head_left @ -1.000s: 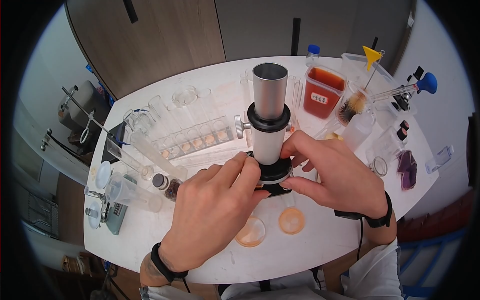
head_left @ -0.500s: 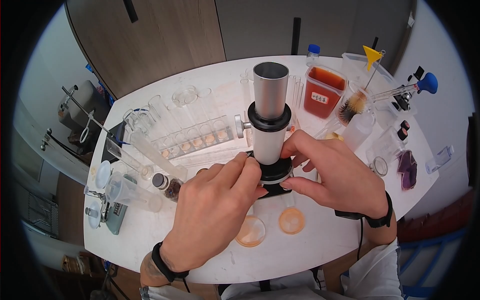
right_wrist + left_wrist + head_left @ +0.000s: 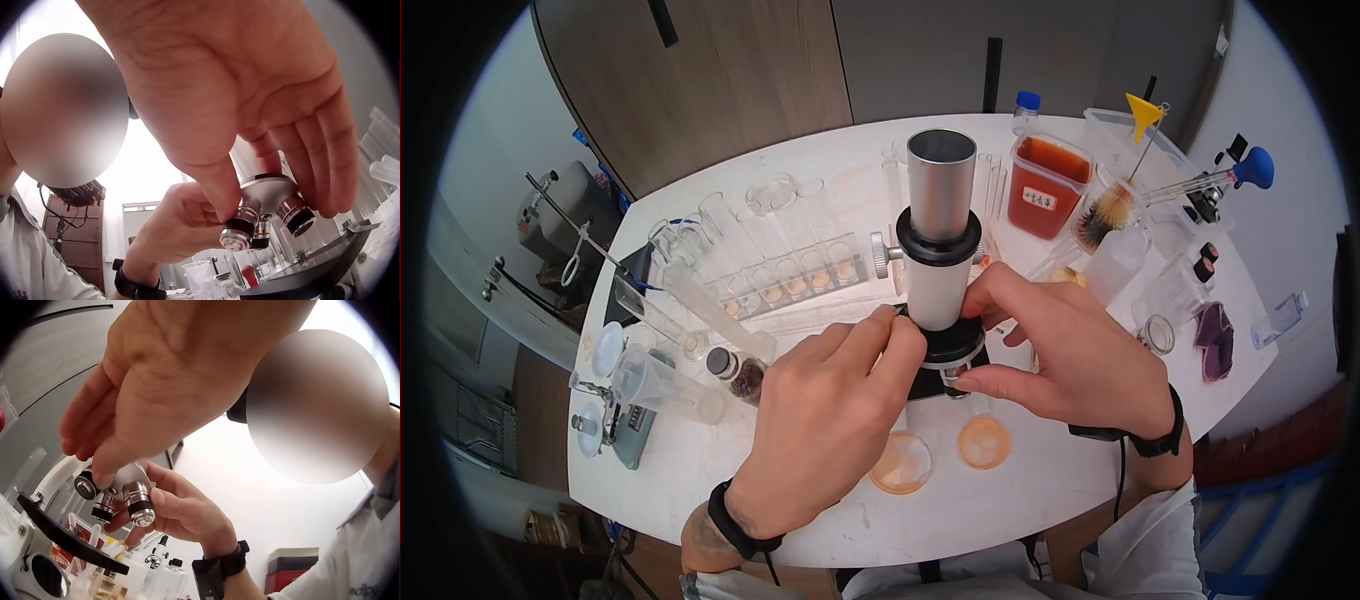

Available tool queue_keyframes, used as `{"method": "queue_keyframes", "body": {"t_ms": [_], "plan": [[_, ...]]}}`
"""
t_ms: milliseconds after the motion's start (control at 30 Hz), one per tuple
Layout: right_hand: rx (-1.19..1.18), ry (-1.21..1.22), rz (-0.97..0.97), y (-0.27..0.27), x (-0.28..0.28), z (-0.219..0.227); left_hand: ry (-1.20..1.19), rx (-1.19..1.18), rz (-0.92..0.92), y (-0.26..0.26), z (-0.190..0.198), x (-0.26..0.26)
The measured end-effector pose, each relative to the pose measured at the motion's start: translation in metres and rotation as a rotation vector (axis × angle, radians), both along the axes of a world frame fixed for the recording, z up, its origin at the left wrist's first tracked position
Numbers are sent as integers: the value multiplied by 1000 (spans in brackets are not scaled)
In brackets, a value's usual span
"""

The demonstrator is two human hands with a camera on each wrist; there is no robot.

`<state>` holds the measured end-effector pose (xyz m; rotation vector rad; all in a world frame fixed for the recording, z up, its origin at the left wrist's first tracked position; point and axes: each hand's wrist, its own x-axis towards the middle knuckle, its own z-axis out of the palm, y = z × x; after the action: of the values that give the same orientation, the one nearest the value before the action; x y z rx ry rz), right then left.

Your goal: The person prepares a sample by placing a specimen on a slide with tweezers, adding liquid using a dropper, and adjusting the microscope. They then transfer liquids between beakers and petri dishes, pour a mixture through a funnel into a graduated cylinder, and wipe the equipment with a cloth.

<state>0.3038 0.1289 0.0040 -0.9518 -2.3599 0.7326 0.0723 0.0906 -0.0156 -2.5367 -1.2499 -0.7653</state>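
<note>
A microscope with a silver and white tube [image 3: 937,260] stands upright in the head view. Below the tube is its black and silver revolving nosepiece [image 3: 953,345], carrying several objectives. My left hand [image 3: 825,415] holds the nosepiece's left side with curled fingers; in the left wrist view its thumb tip touches one objective [image 3: 85,485]. My right hand [image 3: 1080,360] grips the other side. In the right wrist view, the right thumb lies on an objective [image 3: 239,232], with the fingers round the back. The black stage [image 3: 69,534] sits below the objectives. The head view hides the left fingertips.
Two orange-rimmed dishes [image 3: 983,442] lie in front of the microscope. To the left are a rack of tubes [image 3: 790,283], a jar of dark grains [image 3: 747,382], plastic cups and a balance [image 3: 632,435]. Rightward stand a red-brown container [image 3: 1048,185], bottles and a purple stone [image 3: 1215,340].
The nosepiece has turned, and an objective now shows at its front beside my right thumb. That thumb has shifted slightly left. The left thumb has gone from view behind the left hand.
</note>
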Motion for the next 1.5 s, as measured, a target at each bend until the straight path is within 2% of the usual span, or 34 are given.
{"method": "queue_keyframes", "body": {"t_ms": [167,333,467,567,833,1067,1167,1500], "plan": [[-38,54,24,0,-1,0,12,9,4,0,0,-1],[-64,88,32,1,-2,-5,-15,-93,32,-6,8,1],[-59,-40,-40,-1,-4,-1,-42,-186,42,-10,15,1],[-88,-72,-52,-3,-4,4,-12,-112,-13,-8,14,-2],[-106,39,-1,-5,-1,3,-53,-159,41,-9,11,2],[-144,42,-28,-5,-3,5,-69,-155,39,-9,11,3],[-165,44,-35,-5,-4,7,-21,-80,4,-6,9,1],[-167,46,-31,-5,-4,7,-64,-153,47,-8,10,2]]}}
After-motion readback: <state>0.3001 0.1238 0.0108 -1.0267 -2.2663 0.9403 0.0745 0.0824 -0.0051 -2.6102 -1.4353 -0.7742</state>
